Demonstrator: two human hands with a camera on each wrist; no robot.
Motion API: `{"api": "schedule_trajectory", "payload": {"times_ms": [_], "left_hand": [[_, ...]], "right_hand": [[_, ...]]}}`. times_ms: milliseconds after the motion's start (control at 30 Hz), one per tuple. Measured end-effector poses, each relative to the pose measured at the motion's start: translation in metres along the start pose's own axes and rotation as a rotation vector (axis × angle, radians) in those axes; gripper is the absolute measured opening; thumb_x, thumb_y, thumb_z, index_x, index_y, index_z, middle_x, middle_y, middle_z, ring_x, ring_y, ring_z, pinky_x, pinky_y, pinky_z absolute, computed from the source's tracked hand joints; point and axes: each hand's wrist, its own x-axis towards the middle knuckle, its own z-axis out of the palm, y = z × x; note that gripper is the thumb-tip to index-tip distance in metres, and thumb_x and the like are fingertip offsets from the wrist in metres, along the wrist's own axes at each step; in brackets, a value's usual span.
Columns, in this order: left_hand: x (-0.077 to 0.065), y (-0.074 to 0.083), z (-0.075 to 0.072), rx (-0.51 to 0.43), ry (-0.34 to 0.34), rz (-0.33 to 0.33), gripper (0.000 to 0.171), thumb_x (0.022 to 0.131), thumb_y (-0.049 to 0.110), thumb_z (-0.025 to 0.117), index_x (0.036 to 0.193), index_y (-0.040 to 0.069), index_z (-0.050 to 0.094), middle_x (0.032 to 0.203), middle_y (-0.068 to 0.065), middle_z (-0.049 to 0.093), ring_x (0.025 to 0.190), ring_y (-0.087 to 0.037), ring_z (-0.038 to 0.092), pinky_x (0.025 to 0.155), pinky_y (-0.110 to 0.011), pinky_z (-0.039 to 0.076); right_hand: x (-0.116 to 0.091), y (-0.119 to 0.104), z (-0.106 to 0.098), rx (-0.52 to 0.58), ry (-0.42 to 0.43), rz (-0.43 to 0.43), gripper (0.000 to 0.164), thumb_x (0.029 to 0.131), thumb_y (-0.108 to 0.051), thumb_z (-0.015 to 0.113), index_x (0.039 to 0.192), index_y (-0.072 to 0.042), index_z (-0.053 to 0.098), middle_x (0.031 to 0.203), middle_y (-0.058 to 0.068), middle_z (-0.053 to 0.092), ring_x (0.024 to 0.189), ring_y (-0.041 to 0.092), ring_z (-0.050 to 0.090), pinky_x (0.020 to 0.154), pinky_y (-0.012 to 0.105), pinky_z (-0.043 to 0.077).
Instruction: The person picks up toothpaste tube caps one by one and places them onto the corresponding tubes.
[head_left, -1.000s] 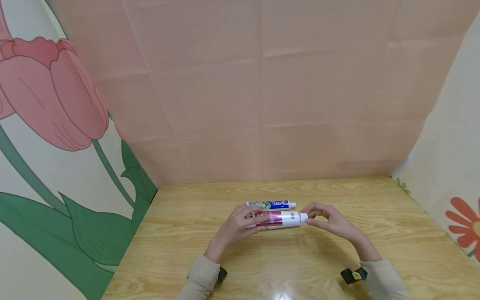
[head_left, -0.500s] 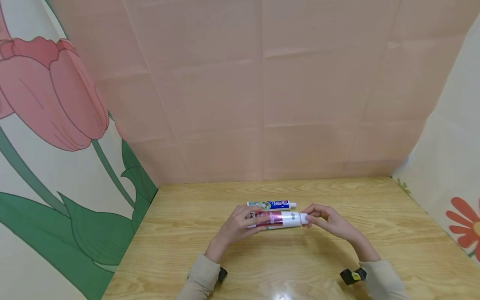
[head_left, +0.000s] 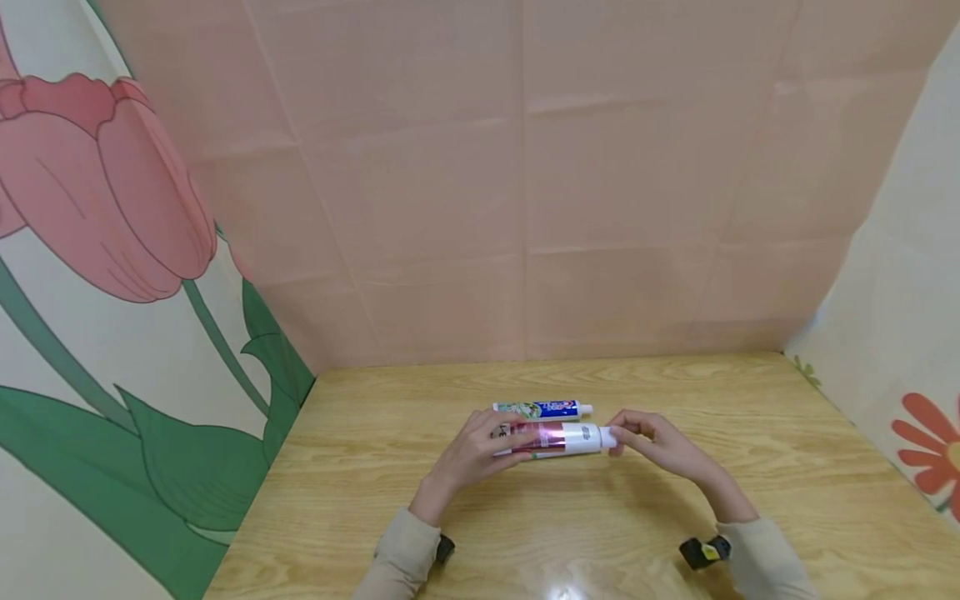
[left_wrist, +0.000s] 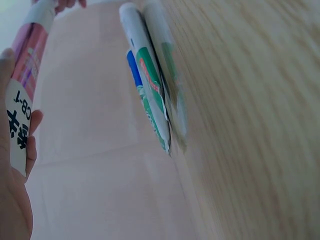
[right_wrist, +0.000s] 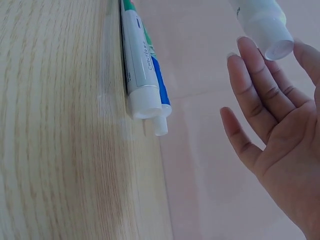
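My left hand [head_left: 474, 448] holds a pink and white toothpaste tube [head_left: 581, 437] by its flat end. In the left wrist view this tube [left_wrist: 31, 52] is raised off the table, its lettered tail within the fingers. Its white cap [head_left: 608, 437] points right, pinched between the thumb and fingers of my right hand [head_left: 663, 443]. The right wrist view shows the round end of the cap [right_wrist: 280, 49] by the fingertips; the little finger stands apart. Below and behind lie a green and white toothpaste tube [right_wrist: 142, 60], largely hidden in the head view, and a blue and green toothpaste tube [head_left: 558, 409].
Both lying tubes rest side by side on the wood-grain table [head_left: 540, 517], caps to the right. A pink cloth backdrop [head_left: 525, 208] rises at the table's far edge. Flower-printed walls flank it, a tulip [head_left: 105, 183] on the left. Each wrist carries a small black device.
The right thumb and fingers have shifted round the cap, from its end to a closer pinch on its side. My left hand and the lying tubes have stayed put.
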Motion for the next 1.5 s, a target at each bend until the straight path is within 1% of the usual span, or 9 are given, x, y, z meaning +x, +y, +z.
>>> {"api": "schedule_trajectory", "payload": {"times_ms": [400, 500, 600, 733, 867, 1000, 1100, 1267, 1500], "left_hand": [[-0.0005, -0.0003, -0.0002, 0.007, -0.001, 0.013, 0.049, 0.070, 0.032, 0.078, 0.117, 0.029, 0.064, 0.117, 0.001, 0.058, 0.101, -0.012, 0.055, 0.085, -0.022, 0.043], [-0.0013, 0.0002, 0.0000, -0.003, -0.005, 0.002, 0.049, 0.071, 0.032, 0.078, 0.117, 0.029, 0.064, 0.117, 0.001, 0.057, 0.101, -0.012, 0.055, 0.085, -0.022, 0.043], [-0.0017, 0.0008, -0.0001, -0.009, -0.009, -0.009, 0.048, 0.072, 0.032, 0.078, 0.118, 0.029, 0.063, 0.117, 0.001, 0.057, 0.102, -0.012, 0.054, 0.086, -0.023, 0.044], [-0.0015, 0.0012, -0.0004, -0.011, -0.011, -0.014, 0.048, 0.072, 0.032, 0.078, 0.118, 0.029, 0.063, 0.117, 0.001, 0.057, 0.103, -0.012, 0.054, 0.087, -0.024, 0.044], [-0.0009, 0.0016, -0.0011, -0.009, -0.008, -0.011, 0.047, 0.072, 0.032, 0.078, 0.117, 0.029, 0.064, 0.117, 0.001, 0.057, 0.103, -0.012, 0.054, 0.087, -0.024, 0.044], [-0.0005, 0.0018, -0.0018, -0.005, -0.007, -0.010, 0.046, 0.073, 0.033, 0.077, 0.117, 0.029, 0.064, 0.117, 0.001, 0.057, 0.103, -0.012, 0.054, 0.086, -0.024, 0.044], [-0.0003, 0.0019, -0.0022, -0.003, -0.007, -0.010, 0.045, 0.074, 0.034, 0.076, 0.117, 0.029, 0.064, 0.117, 0.001, 0.057, 0.103, -0.012, 0.054, 0.086, -0.024, 0.044], [-0.0001, 0.0022, -0.0023, -0.005, -0.006, -0.014, 0.044, 0.076, 0.035, 0.075, 0.117, 0.029, 0.064, 0.117, 0.001, 0.057, 0.103, -0.012, 0.054, 0.088, -0.024, 0.044], [0.0004, 0.0019, -0.0021, -0.004, 0.007, -0.008, 0.048, 0.072, 0.032, 0.078, 0.118, 0.028, 0.064, 0.116, 0.001, 0.057, 0.102, -0.012, 0.055, 0.088, -0.025, 0.044]], "right_hand": [[-0.0006, -0.0031, 0.0017, -0.074, 0.017, 0.008, 0.019, 0.099, -0.010, 0.043, 0.096, -0.015, 0.061, 0.084, -0.001, 0.065, 0.078, 0.015, 0.059, 0.070, 0.028, 0.045], [-0.0001, -0.0027, 0.0025, -0.101, 0.038, -0.006, 0.021, 0.099, -0.010, 0.042, 0.101, -0.014, 0.062, 0.086, -0.001, 0.064, 0.078, 0.013, 0.058, 0.068, 0.026, 0.046], [-0.0001, -0.0029, 0.0032, -0.124, 0.071, -0.010, 0.022, 0.099, -0.011, 0.043, 0.111, -0.011, 0.061, 0.095, -0.001, 0.064, 0.084, 0.009, 0.058, 0.070, 0.025, 0.049], [-0.0014, -0.0032, 0.0026, -0.146, 0.097, -0.006, 0.026, 0.096, -0.015, 0.051, 0.121, -0.011, 0.056, 0.108, 0.001, 0.062, 0.094, 0.008, 0.058, 0.077, 0.025, 0.050], [-0.0028, -0.0043, 0.0017, -0.102, 0.087, -0.033, 0.037, 0.088, -0.014, 0.063, 0.123, -0.010, 0.050, 0.112, 0.004, 0.060, 0.095, 0.013, 0.060, 0.079, 0.026, 0.051], [-0.0033, -0.0064, 0.0013, -0.023, 0.077, -0.072, 0.044, 0.083, -0.008, 0.068, 0.122, -0.005, 0.047, 0.115, 0.007, 0.059, 0.097, 0.018, 0.060, 0.081, 0.027, 0.051], [-0.0037, -0.0072, 0.0005, -0.001, 0.073, -0.087, 0.043, 0.082, -0.005, 0.069, 0.120, -0.006, 0.049, 0.115, 0.007, 0.058, 0.098, 0.019, 0.059, 0.082, 0.027, 0.051], [-0.0043, -0.0082, -0.0003, 0.015, 0.061, -0.063, 0.039, 0.082, -0.007, 0.069, 0.116, -0.009, 0.052, 0.113, 0.006, 0.058, 0.098, 0.017, 0.059, 0.082, 0.026, 0.050], [-0.0038, -0.0056, 0.0012, 0.014, 0.069, -0.099, 0.033, 0.081, -0.004, 0.069, 0.111, -0.010, 0.056, 0.107, 0.006, 0.059, 0.093, 0.017, 0.059, 0.080, 0.024, 0.048]]}}
